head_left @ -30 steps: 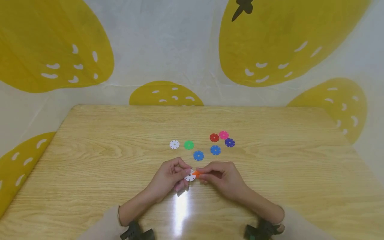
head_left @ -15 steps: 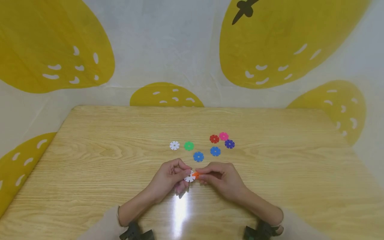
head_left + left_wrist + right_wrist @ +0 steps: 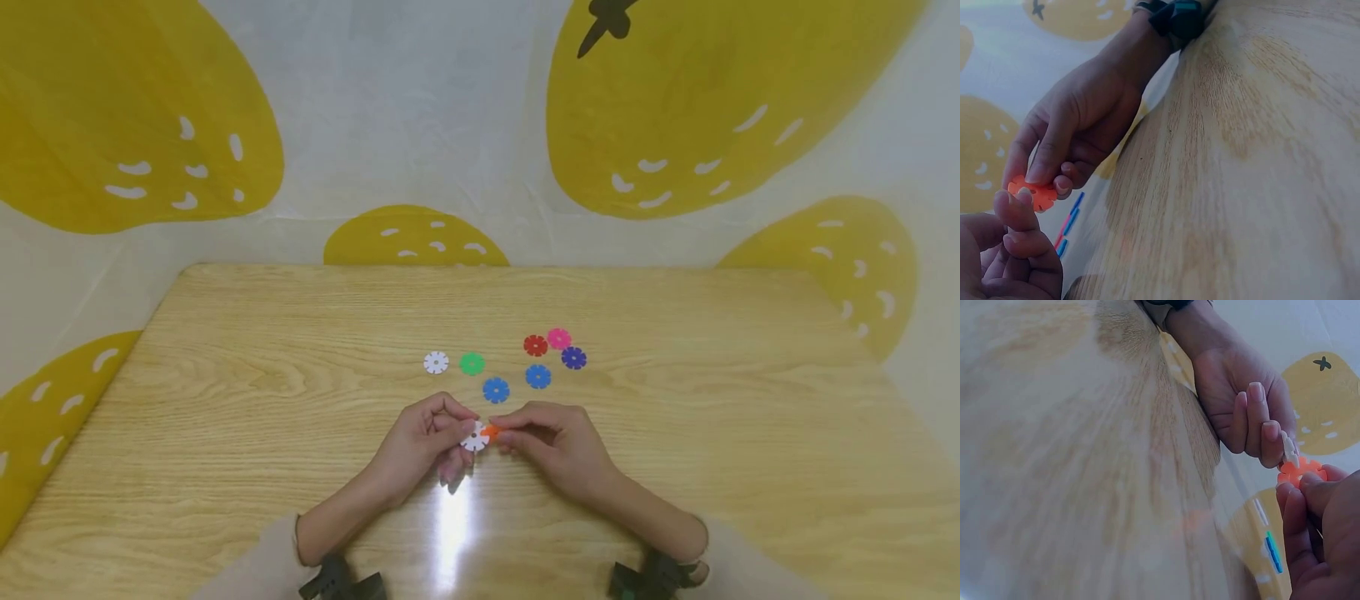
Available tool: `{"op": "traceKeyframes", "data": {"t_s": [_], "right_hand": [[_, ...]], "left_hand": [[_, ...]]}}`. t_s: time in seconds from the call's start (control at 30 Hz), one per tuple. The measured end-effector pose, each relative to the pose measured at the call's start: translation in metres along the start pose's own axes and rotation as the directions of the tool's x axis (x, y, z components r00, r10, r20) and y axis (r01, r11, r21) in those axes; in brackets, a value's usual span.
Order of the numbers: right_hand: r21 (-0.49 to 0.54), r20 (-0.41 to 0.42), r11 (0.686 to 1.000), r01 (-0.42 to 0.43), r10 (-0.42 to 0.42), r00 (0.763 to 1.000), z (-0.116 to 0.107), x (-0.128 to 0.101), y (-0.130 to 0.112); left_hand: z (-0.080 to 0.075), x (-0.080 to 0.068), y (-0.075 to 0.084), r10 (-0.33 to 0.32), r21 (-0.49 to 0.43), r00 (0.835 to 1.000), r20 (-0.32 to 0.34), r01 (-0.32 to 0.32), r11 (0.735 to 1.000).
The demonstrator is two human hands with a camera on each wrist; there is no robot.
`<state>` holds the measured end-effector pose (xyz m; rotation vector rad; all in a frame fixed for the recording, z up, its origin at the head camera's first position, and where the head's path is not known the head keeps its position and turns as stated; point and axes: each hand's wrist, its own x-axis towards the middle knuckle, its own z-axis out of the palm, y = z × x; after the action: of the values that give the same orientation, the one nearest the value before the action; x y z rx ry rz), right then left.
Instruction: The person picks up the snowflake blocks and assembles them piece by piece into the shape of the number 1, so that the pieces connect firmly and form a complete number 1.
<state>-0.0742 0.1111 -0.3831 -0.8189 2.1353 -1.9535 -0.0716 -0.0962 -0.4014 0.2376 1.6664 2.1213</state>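
My left hand (image 3: 426, 442) pinches a white notched disc (image 3: 474, 437) just above the wooden table (image 3: 225, 433). My right hand (image 3: 551, 442) pinches an orange notched disc (image 3: 491, 432) whose edge meets the white one. In the left wrist view the orange disc (image 3: 1033, 193) sits between the right thumb and forefinger, with a left fingertip touching it. The right wrist view shows the white disc (image 3: 1289, 450) edge-on against the orange disc (image 3: 1300, 472).
Loose discs lie on the table beyond the hands: white (image 3: 436, 362), green (image 3: 472, 363), two blue (image 3: 496, 390) (image 3: 537, 377), red (image 3: 536, 345), pink (image 3: 558, 337) and purple (image 3: 573, 357). A yellow-patterned sheet (image 3: 450, 125) backs the table.
Both hands stay in place with the two discs pressed together; only the head view shifts very slightly.
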Motion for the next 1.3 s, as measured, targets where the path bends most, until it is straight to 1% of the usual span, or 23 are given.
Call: {"op": "traceKeyframes", "data": {"t_s": [0.13, 0.33, 0.5, 0.63, 0.73, 0.77, 0.83, 0.9, 0.97, 1.0, 1.03, 1.1, 1.17, 1.2, 1.3], "right_hand": [[-0.008, -0.006, 1.000, 0.016, -0.016, 1.000, 0.000, -0.001, 0.005], [-0.016, -0.011, 0.999, 0.043, -0.043, 0.999, 0.002, 0.000, -0.005], [-0.018, -0.016, 0.999, 0.038, -0.038, 0.999, 0.001, 0.000, -0.005], [-0.032, -0.023, 0.999, 0.040, -0.040, 0.999, 0.002, 0.000, -0.004], [-0.034, -0.030, 0.999, 0.007, -0.008, 1.000, 0.002, -0.001, -0.005], [-0.040, -0.044, 0.999, -0.009, 0.007, 0.999, 0.002, -0.001, -0.006], [-0.055, -0.089, 0.998, -0.042, 0.037, 0.995, 0.000, 0.000, -0.008], [-0.067, -0.129, 0.996, -0.065, 0.056, 0.990, 0.000, 0.000, -0.010], [-0.074, -0.141, 0.995, -0.060, 0.049, 0.989, 0.002, -0.001, -0.011], [-0.070, -0.132, 0.997, -0.045, 0.035, 0.991, 0.003, -0.001, -0.012], [-0.065, -0.118, 0.997, -0.028, 0.020, 0.993, 0.005, -0.001, -0.013], [-0.059, -0.084, 0.998, 0.016, -0.021, 0.996, 0.009, -0.002, -0.013], [-0.090, -0.083, 0.994, 0.062, -0.070, 0.994, 0.012, -0.002, -0.013], [-0.100, -0.090, 0.992, 0.079, -0.088, 0.992, 0.012, -0.002, -0.013], [-0.136, -0.114, 0.983, 0.123, -0.138, 0.984, 0.013, -0.002, -0.012]], "left_hand": [[0.000, 0.000, 0.000, 0.003, -0.016, 1.000, -0.001, -0.003, 1.000], [0.000, 0.000, -0.001, 0.012, -0.047, 1.000, -0.018, -0.013, 0.999], [-0.001, 0.001, -0.002, 0.031, -0.063, 0.999, -0.023, -0.032, 0.998], [0.000, 0.000, -0.002, 0.036, -0.056, 0.999, -0.035, -0.038, 0.998], [0.000, -0.001, -0.002, 0.031, -0.061, 0.998, -0.050, -0.034, 0.998], [0.000, -0.001, -0.003, 0.029, -0.077, 0.998, -0.064, -0.034, 0.996], [-0.002, -0.001, -0.003, 0.027, -0.143, 0.992, -0.127, -0.045, 0.989], [-0.005, 0.000, -0.004, 0.030, -0.212, 0.980, -0.198, -0.073, 0.975], [-0.006, 0.000, -0.005, 0.033, -0.236, 0.969, -0.246, -0.093, 0.967], [-0.006, 0.000, -0.005, 0.038, -0.219, 0.966, -0.254, -0.096, 0.971], [-0.006, 0.000, -0.005, 0.044, -0.183, 0.967, -0.250, -0.092, 0.979], [-0.003, 0.000, -0.006, 0.053, -0.092, 0.973, -0.225, -0.076, 0.993], [0.000, 0.000, -0.005, 0.069, -0.008, 0.974, -0.216, -0.072, 0.997], [0.001, 0.000, -0.005, 0.075, 0.016, 0.972, -0.221, -0.073, 0.997], [0.004, 0.000, -0.003, 0.081, 0.031, 0.967, -0.240, -0.075, 0.997]]}}
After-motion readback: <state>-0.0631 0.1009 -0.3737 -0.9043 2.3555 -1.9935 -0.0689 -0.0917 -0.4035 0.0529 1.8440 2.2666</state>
